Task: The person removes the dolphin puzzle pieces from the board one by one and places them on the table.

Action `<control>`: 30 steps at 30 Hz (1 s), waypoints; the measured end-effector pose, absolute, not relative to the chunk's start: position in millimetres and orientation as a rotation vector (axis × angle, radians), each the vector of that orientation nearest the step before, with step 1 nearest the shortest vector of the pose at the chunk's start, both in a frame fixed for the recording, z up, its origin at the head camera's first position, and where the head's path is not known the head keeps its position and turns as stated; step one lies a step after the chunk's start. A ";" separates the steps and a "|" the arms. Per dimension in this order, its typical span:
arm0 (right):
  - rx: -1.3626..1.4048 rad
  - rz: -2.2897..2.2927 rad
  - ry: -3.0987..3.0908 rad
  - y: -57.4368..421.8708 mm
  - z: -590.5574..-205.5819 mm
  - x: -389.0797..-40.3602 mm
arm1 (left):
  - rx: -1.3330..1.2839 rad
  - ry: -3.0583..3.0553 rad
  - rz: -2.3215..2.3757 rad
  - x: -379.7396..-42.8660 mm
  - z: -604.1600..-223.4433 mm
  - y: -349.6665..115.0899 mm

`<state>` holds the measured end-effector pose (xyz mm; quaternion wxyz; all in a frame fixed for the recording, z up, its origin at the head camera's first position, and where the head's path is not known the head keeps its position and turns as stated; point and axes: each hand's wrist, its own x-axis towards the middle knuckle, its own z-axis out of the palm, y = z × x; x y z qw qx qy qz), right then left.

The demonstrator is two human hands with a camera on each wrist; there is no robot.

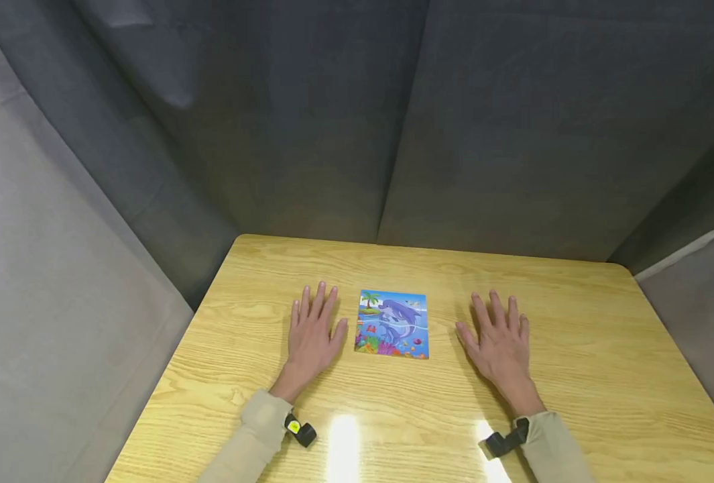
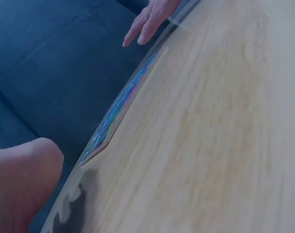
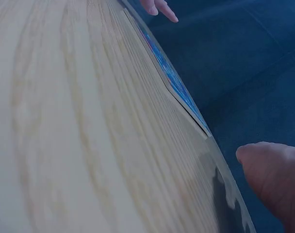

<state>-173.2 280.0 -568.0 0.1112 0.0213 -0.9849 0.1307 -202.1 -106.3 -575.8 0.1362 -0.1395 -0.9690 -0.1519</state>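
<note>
A square picture board (image 1: 391,325), thin and flat, lies on the wooden table between the two hands. Its picture has a purple dolphin, a palm tree, coral and small sea animals; whether it is a puzzle I cannot tell. My left hand (image 1: 312,339) is palm down to its left, fingers straight and spread, apart from it. To its right my right hand (image 1: 501,345) is also palm down with spread fingers, farther away from the board. Each wrist view shows the board's thin edge, in the left (image 2: 121,104) and in the right (image 3: 169,73). Neither hand holds anything.
The light wood table (image 1: 598,349) has rounded far corners. Dark grey cloth (image 1: 308,121) hangs behind it, and lighter grey cloth (image 1: 49,282) hangs at the left. Both wrists wear black straps with small devices. Glare shows on the near part of the table.
</note>
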 end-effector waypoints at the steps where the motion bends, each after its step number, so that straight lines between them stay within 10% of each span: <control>1: 0.064 0.386 -2.895 279.3 -568.4 -173.7 | -0.406 -2.802 -0.447 -201.8 -576.3 -105.2; 30: 0.486 0.587 -2.796 176.5 -556.9 -254.3 | -0.928 -2.864 -0.330 -172.2 -586.2 0.9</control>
